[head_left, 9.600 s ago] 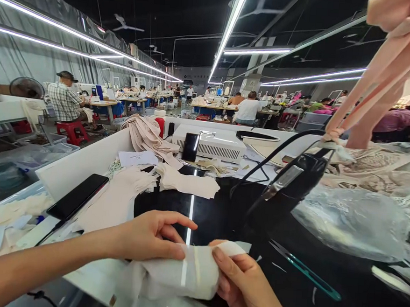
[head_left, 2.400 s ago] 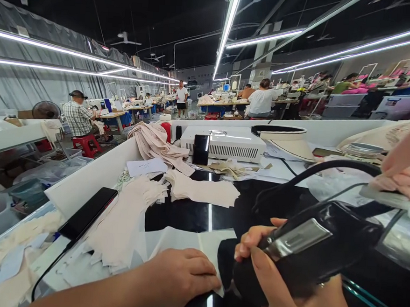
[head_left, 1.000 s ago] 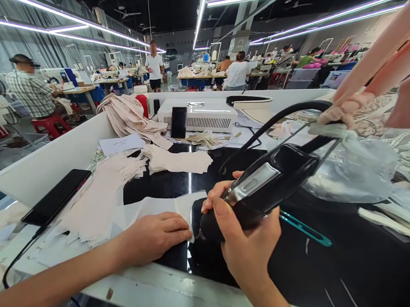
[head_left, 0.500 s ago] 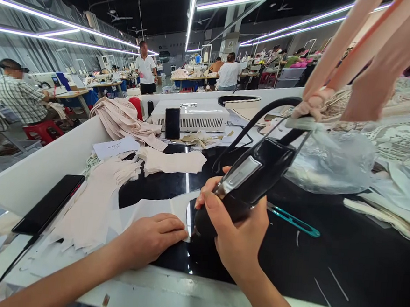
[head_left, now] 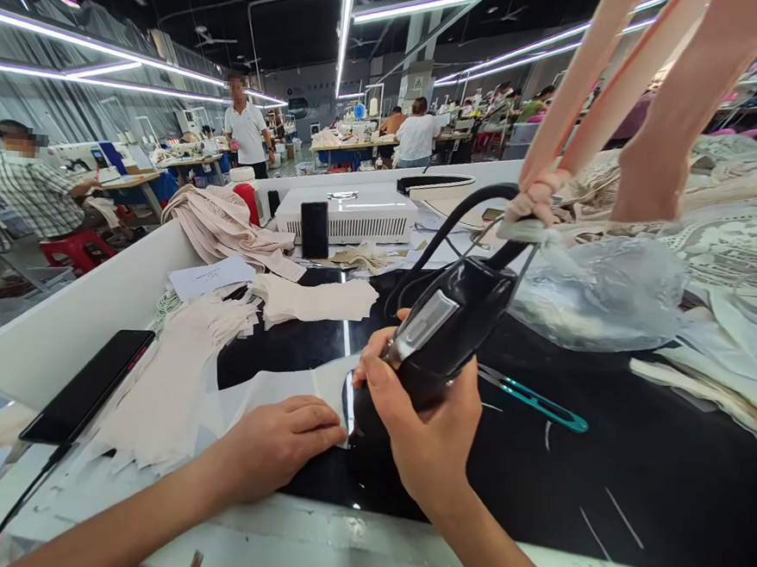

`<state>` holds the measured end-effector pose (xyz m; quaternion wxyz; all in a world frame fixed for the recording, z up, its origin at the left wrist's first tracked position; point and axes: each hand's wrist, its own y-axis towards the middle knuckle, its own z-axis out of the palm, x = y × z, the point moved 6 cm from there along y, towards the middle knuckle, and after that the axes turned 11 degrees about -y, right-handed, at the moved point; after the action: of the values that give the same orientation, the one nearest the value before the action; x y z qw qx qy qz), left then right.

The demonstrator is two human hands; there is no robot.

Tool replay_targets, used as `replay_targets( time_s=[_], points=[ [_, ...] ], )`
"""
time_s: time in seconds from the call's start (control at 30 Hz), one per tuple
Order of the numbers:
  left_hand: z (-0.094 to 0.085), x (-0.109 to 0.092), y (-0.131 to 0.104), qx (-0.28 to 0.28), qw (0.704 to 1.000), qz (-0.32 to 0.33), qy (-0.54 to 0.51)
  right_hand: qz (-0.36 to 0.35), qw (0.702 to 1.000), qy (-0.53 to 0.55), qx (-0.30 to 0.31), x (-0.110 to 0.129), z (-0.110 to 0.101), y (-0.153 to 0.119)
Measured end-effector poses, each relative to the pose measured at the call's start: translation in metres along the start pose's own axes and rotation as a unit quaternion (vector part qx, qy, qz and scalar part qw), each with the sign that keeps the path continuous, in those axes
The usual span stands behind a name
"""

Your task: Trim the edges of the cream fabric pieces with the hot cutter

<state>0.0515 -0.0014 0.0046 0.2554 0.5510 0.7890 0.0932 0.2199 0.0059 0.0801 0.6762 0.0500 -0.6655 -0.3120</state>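
Observation:
My right hand is wrapped around a black corded hand iron, tilted with its rounded front low over the black glossy work surface. Peach fabric straps are knotted to the iron's upper end. Just left of the iron, my left hand lies flat with its fingers stretched out on a thin white piece of cloth. The fingertips are close to the iron's front edge. Part of the cloth is hidden under this hand, and the iron's underside is out of sight.
Stacked pale pink cut pieces lie at left, near a black power bank. A phone leans against a white vented box. At right are a teal-handled tool and a clear plastic bag. People work at machines beyond.
The iron and my right hand have shifted slightly left in view, along with the hanging straps. My left hand stays on the cloth. A standing person in the background has turned and moved left.

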Motion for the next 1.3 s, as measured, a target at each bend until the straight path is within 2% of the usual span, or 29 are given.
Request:
replay_targets(
  time_s=[0.17,0.4,0.57,1.0,1.3],
  points=[
    [0.0004,0.0005,0.0005,0.011,1.000,-0.009,-0.004,0.002,1.000,-0.018,-0.003,-0.0017,0.0010,-0.0008],
    [-0.0028,-0.0032,0.0019,-0.020,1.000,0.010,0.011,0.007,1.000,0.011,-0.010,-0.0026,0.0025,-0.0007],
    [-0.0036,-0.0034,0.0036,-0.002,1.000,-0.001,0.013,-0.004,0.999,0.037,0.003,0.0013,0.0053,-0.0003],
    [-0.0050,-0.0048,0.0048,-0.007,1.000,0.006,0.014,-0.018,0.999,0.037,0.000,0.0037,0.0059,-0.0010],
    [-0.0001,-0.0006,0.0017,0.004,1.000,-0.005,0.008,-0.016,0.998,-0.064,-0.019,-0.0027,0.0021,-0.0018]
  ],
)
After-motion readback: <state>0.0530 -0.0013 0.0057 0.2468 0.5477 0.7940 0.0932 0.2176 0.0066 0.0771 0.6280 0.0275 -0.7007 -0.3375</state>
